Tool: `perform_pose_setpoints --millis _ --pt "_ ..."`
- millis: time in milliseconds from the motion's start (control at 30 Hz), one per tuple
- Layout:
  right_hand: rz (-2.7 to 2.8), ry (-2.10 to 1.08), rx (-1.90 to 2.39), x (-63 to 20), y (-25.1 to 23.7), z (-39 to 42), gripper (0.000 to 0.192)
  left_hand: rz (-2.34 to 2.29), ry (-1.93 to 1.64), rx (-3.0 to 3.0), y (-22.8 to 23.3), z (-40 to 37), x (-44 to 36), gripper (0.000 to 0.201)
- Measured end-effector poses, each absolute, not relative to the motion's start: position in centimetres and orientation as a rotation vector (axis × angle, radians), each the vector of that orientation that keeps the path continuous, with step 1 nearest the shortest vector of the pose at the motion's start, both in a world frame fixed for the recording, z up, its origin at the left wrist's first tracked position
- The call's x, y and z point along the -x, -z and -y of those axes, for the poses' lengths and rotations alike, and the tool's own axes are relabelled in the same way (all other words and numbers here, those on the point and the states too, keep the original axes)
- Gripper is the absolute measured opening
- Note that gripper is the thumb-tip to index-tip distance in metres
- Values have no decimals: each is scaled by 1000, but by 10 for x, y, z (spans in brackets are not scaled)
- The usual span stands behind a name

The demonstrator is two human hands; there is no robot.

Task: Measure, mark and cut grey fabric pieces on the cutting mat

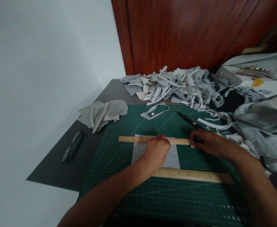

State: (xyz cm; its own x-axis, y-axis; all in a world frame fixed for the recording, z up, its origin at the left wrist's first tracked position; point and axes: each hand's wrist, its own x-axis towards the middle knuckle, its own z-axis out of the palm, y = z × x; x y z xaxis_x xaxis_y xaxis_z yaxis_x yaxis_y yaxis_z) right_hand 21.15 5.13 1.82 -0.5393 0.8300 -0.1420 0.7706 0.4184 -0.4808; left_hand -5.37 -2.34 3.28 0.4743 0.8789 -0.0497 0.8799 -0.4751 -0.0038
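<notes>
A piece of grey fabric [140, 152] lies flat on the green cutting mat [119, 179]. Across its far edge runs a thin wooden ruler [129, 139]. My left hand [157, 150] presses down on the ruler's middle with its fingers curled over it, hiding part of the fabric. At the ruler's right end, the thumb and fingers of my right hand [208, 142] close on the tip. A second, wider wooden ruler [190, 175] rests along the fabric's near edge, its left part behind my left forearm. Black scissors [189, 120] lie just beyond my right hand.
A heap of grey scraps [162, 83] spreads along the back, with more cloth [266, 126] at the right. A smaller scrap pile [103, 113] and eyeglasses [72, 147] sit on the left. A fabric loop [150, 117] lies on the mat's far side. A white box [252, 77] stands back right.
</notes>
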Motion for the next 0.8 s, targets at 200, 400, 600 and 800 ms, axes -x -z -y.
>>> perform_pose_setpoints --millis 200,400,600,800 --pt "2536 -760 1444 -210 -19 -50 7 -1610 67 -2686 -32 23 55 27" --pt "2537 -765 1434 -210 -19 -51 7 -1615 43 -2638 -35 24 54 25" --pt "2554 -744 1410 -213 -15 -51 8 -1614 68 -2630 -34 24 52 27" --pt "2564 -738 1413 -215 -12 -52 9 -1613 75 -2654 -30 23 52 27"
